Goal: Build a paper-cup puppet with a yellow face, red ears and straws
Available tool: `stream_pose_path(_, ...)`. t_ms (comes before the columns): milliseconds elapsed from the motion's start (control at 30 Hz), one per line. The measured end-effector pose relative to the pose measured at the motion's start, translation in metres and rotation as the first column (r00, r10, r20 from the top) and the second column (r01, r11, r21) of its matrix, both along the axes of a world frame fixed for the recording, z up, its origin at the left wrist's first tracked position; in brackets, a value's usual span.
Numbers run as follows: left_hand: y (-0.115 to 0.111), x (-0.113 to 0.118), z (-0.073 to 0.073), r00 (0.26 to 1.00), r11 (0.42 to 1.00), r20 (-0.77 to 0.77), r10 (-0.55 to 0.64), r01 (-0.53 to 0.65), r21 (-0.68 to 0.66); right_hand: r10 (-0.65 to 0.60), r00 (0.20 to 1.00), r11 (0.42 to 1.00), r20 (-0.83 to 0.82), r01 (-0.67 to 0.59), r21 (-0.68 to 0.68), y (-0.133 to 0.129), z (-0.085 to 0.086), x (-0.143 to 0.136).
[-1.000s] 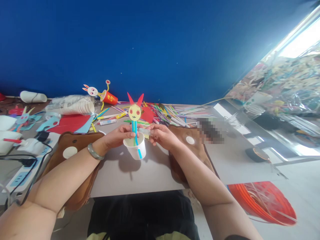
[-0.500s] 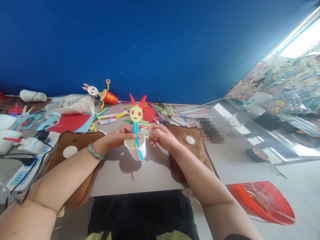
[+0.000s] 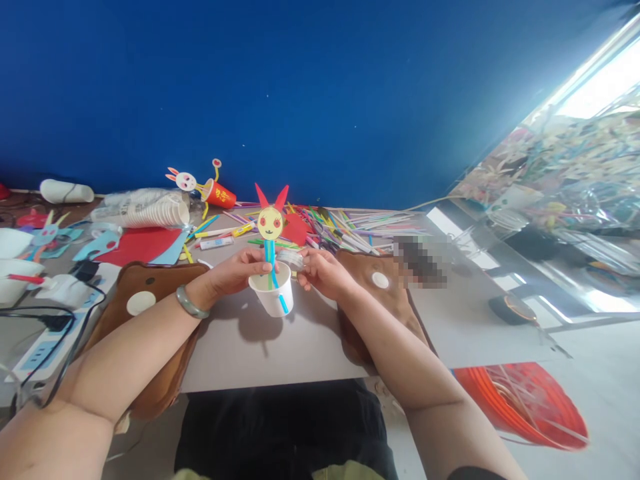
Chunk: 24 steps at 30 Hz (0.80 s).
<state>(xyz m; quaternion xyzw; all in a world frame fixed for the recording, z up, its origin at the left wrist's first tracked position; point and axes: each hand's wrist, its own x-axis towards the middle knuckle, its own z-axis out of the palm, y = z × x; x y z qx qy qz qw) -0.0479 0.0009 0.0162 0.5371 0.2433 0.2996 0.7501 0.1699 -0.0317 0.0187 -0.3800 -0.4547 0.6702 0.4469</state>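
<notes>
Above the table, my left hand (image 3: 246, 270) pinches the blue straws (image 3: 270, 252) under a round yellow paper face (image 3: 271, 223) with red pointed ears. These straws run down into a white paper cup (image 3: 276, 303), which hangs tilted and has a blue strip on its side. Just right of the straws, my right hand (image 3: 323, 272) has its fingers closed on a clear roll of tape (image 3: 291, 259), partly hidden by the fingers.
Loose coloured straws (image 3: 370, 223) and red paper lie behind the hands. A red cup figure (image 3: 220, 194) and stacked cups (image 3: 155, 210) are back left. Brown pads (image 3: 145, 333) flank the hands. Below right is an orange bucket (image 3: 560, 407).
The paper face and ears have shifted slightly left, and the cup's base has swung a little right and up. The tape has turned, showing more of its round side.
</notes>
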Motion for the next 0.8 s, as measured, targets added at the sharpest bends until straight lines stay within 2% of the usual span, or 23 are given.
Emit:
stream_pose_path(300, 0.0, -0.0003, -0.0009, 1.0, 1.0, 0.0, 0.029, -0.029, 0.009, -0.013, 0.998, 1.0, -0.058, 0.012, -0.017, 0.0021, -0.0015, -0.0003)
stream_pose_path(533, 0.0004, -0.0015, -0.0011, 1.0, 1.0, 0.017, 0.003, -0.003, -0.009, 0.011, 0.997, 0.999, -0.07, -0.014, -0.04, 0.0006, -0.0001, 0.0013)
stream_pose_path(800, 0.0018, -0.0015, -0.0029, 1.0, 0.999, 0.0, -0.006, 0.006, 0.05, 0.023, 0.996, 0.999, -0.082, -0.027, -0.044, -0.0015, -0.0019, -0.0016)
